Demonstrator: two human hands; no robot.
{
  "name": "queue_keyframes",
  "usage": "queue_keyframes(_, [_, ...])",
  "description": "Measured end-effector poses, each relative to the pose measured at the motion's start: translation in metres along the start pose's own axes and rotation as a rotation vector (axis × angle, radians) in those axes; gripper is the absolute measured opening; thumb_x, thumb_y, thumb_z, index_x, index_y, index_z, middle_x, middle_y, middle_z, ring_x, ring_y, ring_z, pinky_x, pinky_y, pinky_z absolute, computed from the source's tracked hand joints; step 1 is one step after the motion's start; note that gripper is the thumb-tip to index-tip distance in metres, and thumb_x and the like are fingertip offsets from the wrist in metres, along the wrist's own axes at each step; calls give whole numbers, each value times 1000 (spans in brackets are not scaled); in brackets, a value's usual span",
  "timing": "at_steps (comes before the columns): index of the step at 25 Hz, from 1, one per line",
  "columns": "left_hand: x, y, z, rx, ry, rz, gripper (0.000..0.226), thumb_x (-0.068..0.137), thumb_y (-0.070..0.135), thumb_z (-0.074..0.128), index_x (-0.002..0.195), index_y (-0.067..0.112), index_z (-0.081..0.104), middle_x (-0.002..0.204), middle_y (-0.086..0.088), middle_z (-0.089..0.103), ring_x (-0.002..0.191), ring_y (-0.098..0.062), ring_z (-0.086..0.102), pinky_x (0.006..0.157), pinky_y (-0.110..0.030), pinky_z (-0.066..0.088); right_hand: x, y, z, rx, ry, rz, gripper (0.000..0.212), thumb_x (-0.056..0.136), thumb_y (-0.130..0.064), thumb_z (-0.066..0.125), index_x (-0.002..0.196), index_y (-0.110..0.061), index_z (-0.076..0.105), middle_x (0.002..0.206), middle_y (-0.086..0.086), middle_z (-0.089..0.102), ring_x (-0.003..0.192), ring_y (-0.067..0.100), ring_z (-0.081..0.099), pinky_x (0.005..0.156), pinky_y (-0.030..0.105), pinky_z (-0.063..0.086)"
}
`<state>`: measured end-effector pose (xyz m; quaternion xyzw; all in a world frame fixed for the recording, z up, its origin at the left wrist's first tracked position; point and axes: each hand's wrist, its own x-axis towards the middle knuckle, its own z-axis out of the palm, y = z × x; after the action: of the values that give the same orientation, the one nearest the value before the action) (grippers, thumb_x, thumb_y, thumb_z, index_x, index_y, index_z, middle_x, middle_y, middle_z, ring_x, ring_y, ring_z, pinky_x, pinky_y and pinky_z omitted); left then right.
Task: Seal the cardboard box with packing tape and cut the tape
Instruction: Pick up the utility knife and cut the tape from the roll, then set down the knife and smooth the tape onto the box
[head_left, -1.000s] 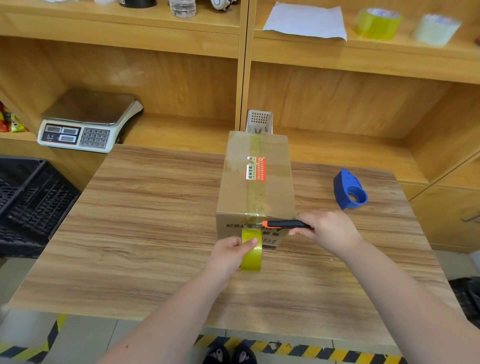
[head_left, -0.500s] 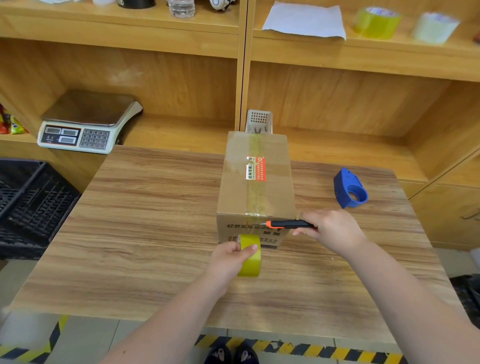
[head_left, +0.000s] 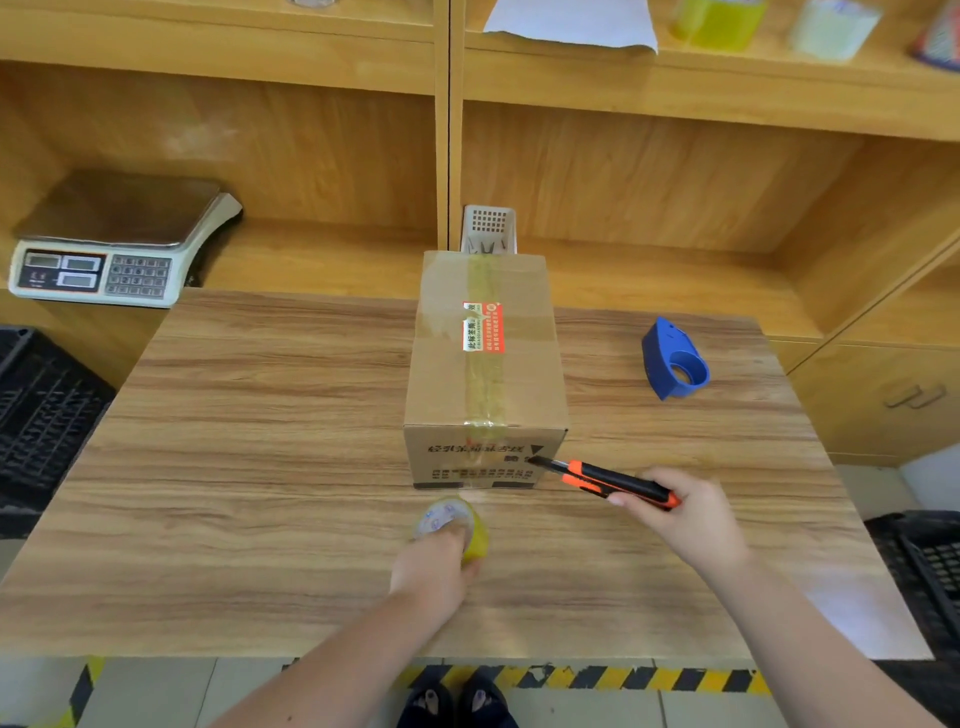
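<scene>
Cardboard box (head_left: 485, 364) taped along seam, wrinkled seemingly.

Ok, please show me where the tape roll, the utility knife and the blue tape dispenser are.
tape roll (head_left: 474, 535): head view, on its yellow outer side.
utility knife (head_left: 597, 475): head view, on the orange and black handle.
blue tape dispenser (head_left: 670, 358): head view, on its blue body.

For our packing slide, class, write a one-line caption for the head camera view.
Left hand holds the tape roll before the taped box; right hand points a utility knife at it.
</scene>
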<state>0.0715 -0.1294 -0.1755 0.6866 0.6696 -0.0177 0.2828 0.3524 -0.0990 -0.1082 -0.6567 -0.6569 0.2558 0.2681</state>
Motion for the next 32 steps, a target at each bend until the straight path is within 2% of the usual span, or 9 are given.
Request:
queue_keyframes(4, [9,-4,15,340,-133,161,24,98,29,46,110,11,55,100,-11,71,91,-31,64,72,-34,49,-16,23,-2,249,36,285,21,72,-32,79,59,-21,67,52,8,63,51,17,53,53,29,40])
queue_keyframes(8, [19,-6,28,478,-187,204,23,98,23,47,113,8,56,101,-10,72,93,-30,66,87,-37,45,-17,39,1,400,133,461,22,78,-22,75,67,-5,65,42,3,58,46,23,51,46,26,38])
queue_keyframes(11, [18,-4,22,382,-156,206,31,98,36,46,113,11,54,103,-10,69,96,-29,63,82,-37,47,-11,41,10,532,195,566,30,81,-28,71,69,-1,62,44,6,58,45,23,48,47,28,37])
queue_keyframes(15, [11,-14,-25,-88,91,19,32,95,52,39,101,27,57,78,4,63,69,-17,59,56,-28,45,0,41,25,595,228,666,30,86,-35,65,78,-6,66,57,13,62,46,21,49,49,30,39])
queue_keyframes(17, [16,-35,-56,-313,297,-138,29,96,45,43,104,24,61,71,2,63,71,-25,64,59,-30,47,7,49,41,481,181,697,30,91,-34,58,88,-5,66,61,10,66,48,22,51,49,29,40])
queue_keyframes(21, [40,-59,-120,-619,631,-118,25,98,25,48,117,13,59,104,-5,67,98,-27,63,82,-30,44,17,69,84,204,-24,740,43,97,-38,41,107,2,53,77,16,67,63,30,60,57,36,47])
queue_keyframes(26, [60,-22,-149,-579,568,235,32,97,19,50,128,20,59,128,9,55,121,-9,48,105,-31,38,24,68,107,-292,-226,707,50,99,-44,26,116,-3,49,97,17,67,88,34,61,70,38,47])
queue_keyframes(29, [62,-11,-137,-371,499,333,35,97,24,49,131,25,58,144,6,50,138,-13,37,117,-36,24,26,60,104,-472,-374,682,47,99,-46,22,99,-11,54,78,3,61,81,27,60,65,34,43])
queue_keyframes(32, [59,-6,-132,-330,453,347,37,98,28,47,134,27,55,147,3,48,143,-16,32,120,-41,20,41,46,88,-596,-437,626,54,98,-49,25,106,-9,59,73,1,56,80,25,61,65,32,41])
